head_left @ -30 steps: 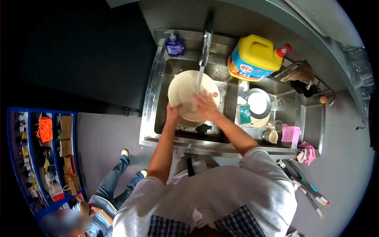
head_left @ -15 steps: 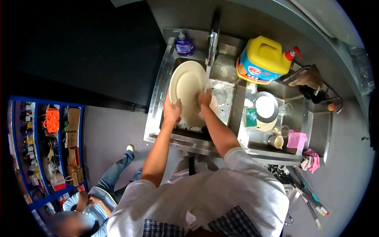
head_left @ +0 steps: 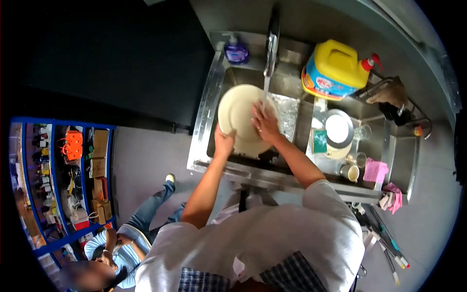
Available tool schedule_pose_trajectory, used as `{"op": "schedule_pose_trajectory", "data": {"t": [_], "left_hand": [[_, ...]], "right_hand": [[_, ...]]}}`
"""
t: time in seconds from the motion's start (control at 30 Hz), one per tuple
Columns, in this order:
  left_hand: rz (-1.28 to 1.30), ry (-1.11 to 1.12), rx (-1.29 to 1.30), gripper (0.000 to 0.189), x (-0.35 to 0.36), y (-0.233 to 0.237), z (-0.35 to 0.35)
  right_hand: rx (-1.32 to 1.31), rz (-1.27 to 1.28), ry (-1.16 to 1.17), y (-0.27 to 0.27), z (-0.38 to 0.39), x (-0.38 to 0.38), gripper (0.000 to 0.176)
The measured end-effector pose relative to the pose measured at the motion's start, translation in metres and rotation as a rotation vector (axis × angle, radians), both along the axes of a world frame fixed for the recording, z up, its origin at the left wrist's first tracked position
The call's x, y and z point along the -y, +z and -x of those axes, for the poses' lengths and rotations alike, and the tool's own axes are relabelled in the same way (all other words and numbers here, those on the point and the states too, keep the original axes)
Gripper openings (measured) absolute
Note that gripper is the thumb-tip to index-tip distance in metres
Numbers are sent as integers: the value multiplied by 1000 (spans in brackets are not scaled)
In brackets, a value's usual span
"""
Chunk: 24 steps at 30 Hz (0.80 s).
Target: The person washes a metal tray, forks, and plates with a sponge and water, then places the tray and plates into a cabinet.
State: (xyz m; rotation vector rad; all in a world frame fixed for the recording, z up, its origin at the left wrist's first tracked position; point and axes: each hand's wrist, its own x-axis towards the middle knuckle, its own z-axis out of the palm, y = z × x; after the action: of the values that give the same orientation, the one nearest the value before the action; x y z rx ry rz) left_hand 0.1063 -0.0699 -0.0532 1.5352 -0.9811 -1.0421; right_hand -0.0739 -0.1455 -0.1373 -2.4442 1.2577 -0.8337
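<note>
Plate [head_left: 238, 109] stands tilted in the sink [head_left: 203, 121] under the tap [head_left: 270, 39], so water runs over its face. Left hand [head_left: 224, 143] closes its fingers on the near rim to steady it; right hand [head_left: 265, 124] lies with fingers spread flat on the face, gripping nothing.

Your left hand [head_left: 224, 143] grips the lower rim of a round cream ceramic plate [head_left: 238, 114] above the stainless steel sink [head_left: 204, 117]. Your right hand [head_left: 265, 121] lies flat on its face, under the sink's running tap [head_left: 271, 41].
</note>
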Motion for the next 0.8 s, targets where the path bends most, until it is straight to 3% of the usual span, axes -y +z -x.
{"op": "schedule_pose_trajectory", "data": {"t": [0.03,0.07,0.1,0.17,0.23,0.27,0.33,0.37,0.4,0.43,0.5,0.57,0.6,0.67,0.77,0.8], "left_hand": [[26,0,41,50,-3,1,9],[77,-25,45,51,-1,-4,14],[8,-23,-107,54,-2,-9,20],[-2,-36,-154,53,4,-15,26],[-89,2,-521,50,5,-24,25],[-25,58,-606,44,6,-21,31],[-56,-4,-594,41,2,-34,27],[-57,-29,-594,40,5,-46,24],[-54,-69,-513,41,9,-59,20],[-88,-102,-474,40,14,-68,17],[-116,-184,-463,39,29,-73,9],[-124,-278,-499,39,46,-48,-1],[-217,-319,-429,40,56,-38,-6],[-303,-390,-412,41,73,-38,-12],[-327,-329,-223,42,99,-63,-18],[-159,-220,18,38,101,-73,-13]], "right_hand": [[-125,-49,-155,20,4,13,61],[-92,-60,-272,24,-6,29,59],[32,-84,-179,27,-24,33,58],[277,-123,-10,43,-56,36,56],[-16,-59,212,70,-49,13,56],[-120,-63,173,65,-32,2,57],[-45,-190,132,23,23,-3,59],[-207,-106,-35,27,51,4,63],[-205,-192,-304,45,66,9,65],[13,-159,-381,25,84,20,66],[343,-1083,-506,67,104,37,56],[1139,-1396,-209,35,129,36,44],[1201,-1564,-97,37,137,34,39],[1292,-1548,-142,21,135,27,39],[1374,-1425,-146,16,119,18,37],[1370,-1382,-168,15,114,12,37]]}}
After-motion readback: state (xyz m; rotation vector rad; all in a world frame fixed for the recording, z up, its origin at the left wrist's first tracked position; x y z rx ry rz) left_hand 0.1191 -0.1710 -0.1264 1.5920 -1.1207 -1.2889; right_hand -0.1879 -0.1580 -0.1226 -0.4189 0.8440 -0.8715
